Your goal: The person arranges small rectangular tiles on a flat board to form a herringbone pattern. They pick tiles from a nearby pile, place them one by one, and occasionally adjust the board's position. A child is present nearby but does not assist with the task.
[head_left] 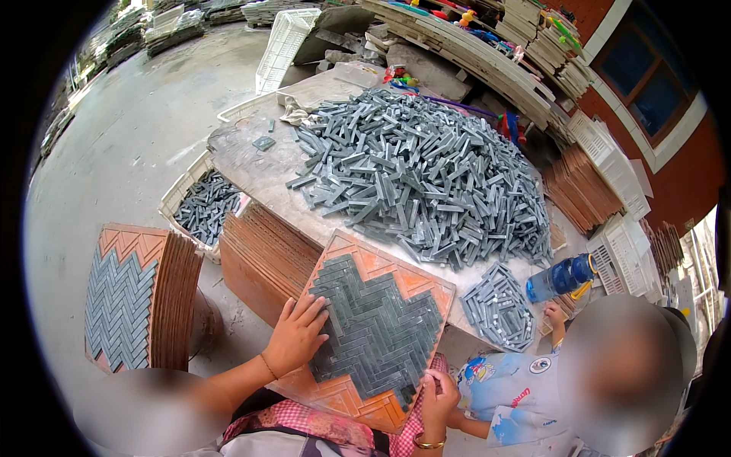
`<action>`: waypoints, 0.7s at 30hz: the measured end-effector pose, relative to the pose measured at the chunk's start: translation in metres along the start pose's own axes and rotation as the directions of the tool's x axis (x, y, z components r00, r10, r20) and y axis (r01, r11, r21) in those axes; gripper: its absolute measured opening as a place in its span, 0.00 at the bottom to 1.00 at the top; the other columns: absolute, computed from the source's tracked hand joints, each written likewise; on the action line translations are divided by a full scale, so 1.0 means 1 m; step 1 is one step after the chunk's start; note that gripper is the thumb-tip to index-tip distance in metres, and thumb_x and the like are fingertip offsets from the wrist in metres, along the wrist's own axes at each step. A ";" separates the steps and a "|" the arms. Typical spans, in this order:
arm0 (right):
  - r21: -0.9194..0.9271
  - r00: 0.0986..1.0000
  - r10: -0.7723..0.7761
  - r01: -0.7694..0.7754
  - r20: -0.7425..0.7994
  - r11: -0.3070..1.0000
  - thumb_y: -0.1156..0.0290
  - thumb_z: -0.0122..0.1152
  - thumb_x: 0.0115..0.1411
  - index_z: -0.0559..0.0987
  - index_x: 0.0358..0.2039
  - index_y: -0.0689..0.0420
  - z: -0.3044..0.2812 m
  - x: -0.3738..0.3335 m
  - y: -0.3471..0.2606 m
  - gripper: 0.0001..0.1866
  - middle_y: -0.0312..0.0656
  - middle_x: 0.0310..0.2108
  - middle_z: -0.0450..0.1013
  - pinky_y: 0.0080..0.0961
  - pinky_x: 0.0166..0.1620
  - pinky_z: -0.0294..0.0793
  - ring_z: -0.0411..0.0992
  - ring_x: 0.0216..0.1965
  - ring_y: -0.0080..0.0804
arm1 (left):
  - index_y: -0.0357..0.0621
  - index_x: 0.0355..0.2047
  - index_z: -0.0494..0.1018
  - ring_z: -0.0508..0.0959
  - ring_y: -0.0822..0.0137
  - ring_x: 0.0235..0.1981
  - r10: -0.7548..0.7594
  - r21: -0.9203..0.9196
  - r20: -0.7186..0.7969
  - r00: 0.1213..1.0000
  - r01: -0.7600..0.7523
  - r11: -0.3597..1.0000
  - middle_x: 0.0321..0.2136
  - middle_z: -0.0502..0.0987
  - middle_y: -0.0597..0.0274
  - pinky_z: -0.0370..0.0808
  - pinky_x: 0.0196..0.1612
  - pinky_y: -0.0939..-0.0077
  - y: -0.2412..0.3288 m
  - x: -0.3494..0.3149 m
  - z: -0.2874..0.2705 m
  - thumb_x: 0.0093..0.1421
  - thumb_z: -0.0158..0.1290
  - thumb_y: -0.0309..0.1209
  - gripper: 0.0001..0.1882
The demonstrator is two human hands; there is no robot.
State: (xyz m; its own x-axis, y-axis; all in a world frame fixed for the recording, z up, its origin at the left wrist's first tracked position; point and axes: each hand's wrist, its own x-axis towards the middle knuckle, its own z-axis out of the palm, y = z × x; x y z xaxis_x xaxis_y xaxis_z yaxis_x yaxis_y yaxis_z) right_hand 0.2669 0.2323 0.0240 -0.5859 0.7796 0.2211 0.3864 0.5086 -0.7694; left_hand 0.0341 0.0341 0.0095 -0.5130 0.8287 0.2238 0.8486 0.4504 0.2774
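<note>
from where i stand, a tray [364, 256] slants across the near edge of the surface [247, 164] toward the person's lap. dark strips [377, 327] fill its middle in a tight herringbone. the zigzag bands at its far and near ends show bare orange, so the laying looks nearly or wholly done; whether those bands are meant to stay bare, i can't tell. a heap [426, 179] of loose strips covers much of the surface, and a similar filled tray [118, 301] fronts a stack off its left edge.

the left hand [297, 332] is open, palm down, fingers spread over the tray's left edge, tips by the outermost strips. the right hand [439, 396] is at the lower right edge, fingers curled, thumb close to them; i can't tell whether it grips.
</note>
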 end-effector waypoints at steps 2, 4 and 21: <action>0.028 0.999 0.038 -0.038 -0.008 0.999 0.77 0.60 0.52 0.79 0.30 0.63 0.001 0.000 0.002 0.05 0.47 0.29 0.76 0.32 0.37 0.73 0.75 0.31 0.43 | 0.42 0.42 0.75 0.65 0.54 0.55 -0.008 -0.059 -0.143 0.990 -0.001 0.998 0.49 0.70 0.55 0.61 0.57 0.60 -0.005 0.009 -0.007 0.48 0.59 0.32 0.19; 0.026 1.000 0.010 -0.009 -0.025 1.000 0.78 0.60 0.51 0.79 0.29 0.64 0.002 0.001 0.002 0.04 0.47 0.29 0.76 0.32 0.37 0.73 0.75 0.31 0.43 | 0.40 0.39 0.76 0.69 0.56 0.50 -0.042 -0.138 -0.190 0.981 0.016 0.990 0.43 0.72 0.56 0.65 0.54 0.64 -0.010 0.014 -0.009 0.48 0.59 0.30 0.16; 0.064 0.990 -0.141 0.143 -0.031 0.988 0.82 0.56 0.50 0.77 0.29 0.67 0.014 0.006 0.008 0.05 0.47 0.32 0.74 0.29 0.39 0.73 0.73 0.35 0.37 | 0.41 0.32 0.72 0.68 0.52 0.40 -0.347 -0.371 -0.270 0.898 0.236 0.898 0.36 0.70 0.56 0.67 0.45 0.64 0.012 0.030 0.015 0.42 0.63 0.25 0.16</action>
State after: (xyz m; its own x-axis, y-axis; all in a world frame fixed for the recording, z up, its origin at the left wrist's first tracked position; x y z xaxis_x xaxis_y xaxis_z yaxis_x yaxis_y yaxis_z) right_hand 0.2568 0.2357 0.0111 -0.6122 0.7110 0.3460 0.2525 0.5904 -0.7666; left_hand 0.0305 0.0696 0.0057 -0.7902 0.4983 0.3566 0.5933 0.4766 0.6488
